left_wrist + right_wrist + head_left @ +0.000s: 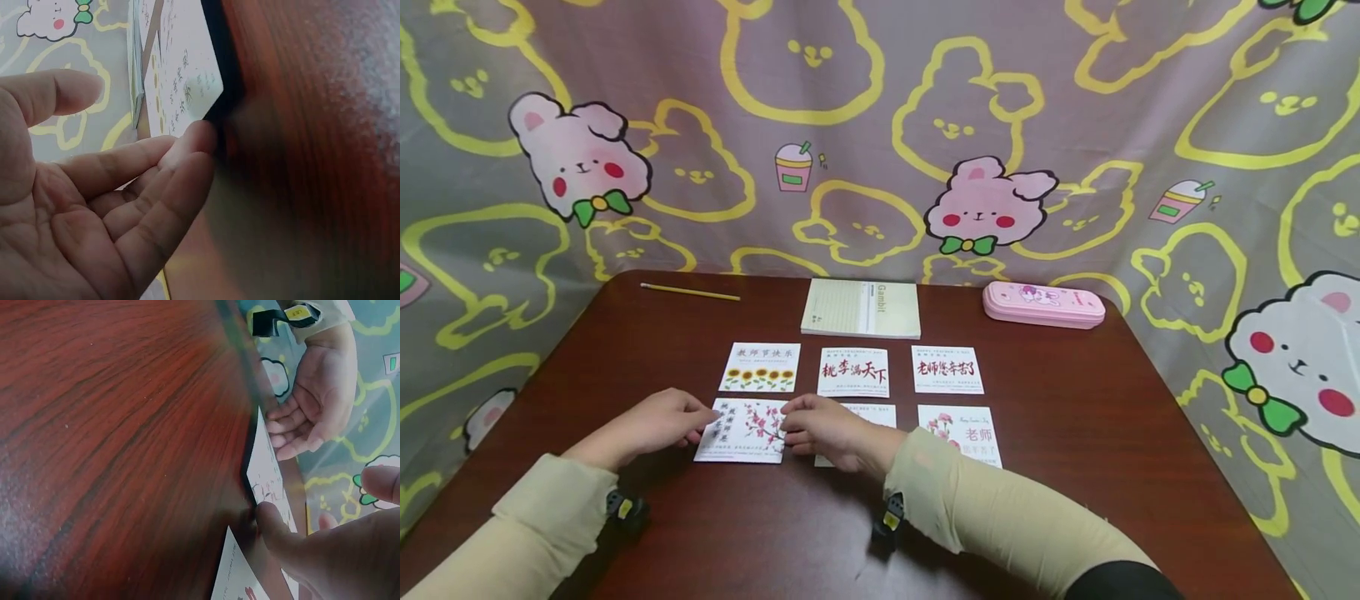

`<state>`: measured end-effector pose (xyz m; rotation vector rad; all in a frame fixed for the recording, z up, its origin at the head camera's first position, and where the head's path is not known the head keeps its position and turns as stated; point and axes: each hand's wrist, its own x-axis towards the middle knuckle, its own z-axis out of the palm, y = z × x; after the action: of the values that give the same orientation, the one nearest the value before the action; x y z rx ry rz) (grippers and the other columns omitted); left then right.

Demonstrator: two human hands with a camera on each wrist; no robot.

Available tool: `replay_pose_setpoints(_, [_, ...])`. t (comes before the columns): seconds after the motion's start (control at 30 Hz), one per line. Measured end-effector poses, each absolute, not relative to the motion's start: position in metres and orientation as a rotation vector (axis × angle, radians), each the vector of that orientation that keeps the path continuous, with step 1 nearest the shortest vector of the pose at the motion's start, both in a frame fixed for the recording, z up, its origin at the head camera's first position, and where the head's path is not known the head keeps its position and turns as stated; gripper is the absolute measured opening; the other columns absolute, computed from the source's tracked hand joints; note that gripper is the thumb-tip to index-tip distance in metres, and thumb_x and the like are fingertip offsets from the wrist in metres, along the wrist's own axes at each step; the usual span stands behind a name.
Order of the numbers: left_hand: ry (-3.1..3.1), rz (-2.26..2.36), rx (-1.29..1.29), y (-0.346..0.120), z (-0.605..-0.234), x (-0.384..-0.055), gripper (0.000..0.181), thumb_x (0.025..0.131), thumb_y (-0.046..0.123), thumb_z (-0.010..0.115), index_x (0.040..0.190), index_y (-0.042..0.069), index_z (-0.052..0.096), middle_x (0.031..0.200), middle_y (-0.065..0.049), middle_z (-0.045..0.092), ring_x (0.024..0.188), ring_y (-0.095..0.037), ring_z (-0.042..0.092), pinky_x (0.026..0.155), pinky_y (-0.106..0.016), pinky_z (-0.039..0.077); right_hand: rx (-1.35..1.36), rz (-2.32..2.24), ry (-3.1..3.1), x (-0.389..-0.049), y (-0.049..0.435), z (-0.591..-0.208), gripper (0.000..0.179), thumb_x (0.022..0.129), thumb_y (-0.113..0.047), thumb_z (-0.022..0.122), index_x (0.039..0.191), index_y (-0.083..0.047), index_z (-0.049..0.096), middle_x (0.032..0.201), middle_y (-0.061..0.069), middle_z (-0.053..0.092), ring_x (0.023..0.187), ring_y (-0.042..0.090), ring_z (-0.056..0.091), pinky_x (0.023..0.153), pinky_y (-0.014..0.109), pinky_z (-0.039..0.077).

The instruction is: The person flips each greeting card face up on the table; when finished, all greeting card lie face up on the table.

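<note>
A white card with pink blossom branches and dark Chinese characters (748,429) lies flat at the front left of two rows of cards. My left hand (658,421) is at its left edge, fingertips right at the border, thumb apart from the fingers in the left wrist view. On the opposite edge, the fingertips of my right hand (827,429) touch the card; its fingers are loosely bent. Beneath the right hand and forearm, the front middle card (880,412) is mostly hidden. A card with pink flowers (970,433) sits further right, partly covered by the sleeve.
Behind are a sunflower card (760,367) and two cards with red lettering, one in the middle (853,372) and one at right (947,370). Along the table's back lie a yellow pencil (692,292), a cream notebook (860,308) and a pink pencil case (1043,304). A patterned curtain hangs behind.
</note>
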<state>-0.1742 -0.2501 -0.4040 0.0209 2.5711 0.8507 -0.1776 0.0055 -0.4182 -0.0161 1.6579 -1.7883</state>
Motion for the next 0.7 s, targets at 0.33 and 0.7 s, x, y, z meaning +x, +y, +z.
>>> replay_pose_setpoints(0.33, [2.644, 0.738, 0.057, -0.255, -0.398, -0.179, 0.037, 0.1, 0.027, 0.064, 0.103, -0.008, 0.074, 0.078, -0.005, 0.066, 0.073, -0.02, 0.057, 0.065, -0.036, 0.046, -0.073, -1.756, 1.672, -0.187, 0.013, -0.417, 0.035, 0.095, -0.002, 0.057, 0.128, 0.007, 0.053, 0.106, 0.012, 0.061, 0.096, 0.022, 0.061, 0.092, 0.038, 0.054])
replay_pose_setpoints(0.7, [3.023, 0.741, 0.23, -0.292, -0.389, -0.195, 0.052, 0.102, 0.026, 0.064, 0.132, -0.015, 0.055, 0.128, -0.036, 0.057, 0.113, -0.052, 0.057, 0.091, -0.066, 0.047, -0.375, -1.596, 2.246, -0.237, 0.139, -0.392, 0.039, 0.104, -0.008, 0.053, 0.14, 0.007, 0.048, 0.135, 0.029, 0.059, 0.125, 0.042, 0.056, 0.104, 0.052, 0.047])
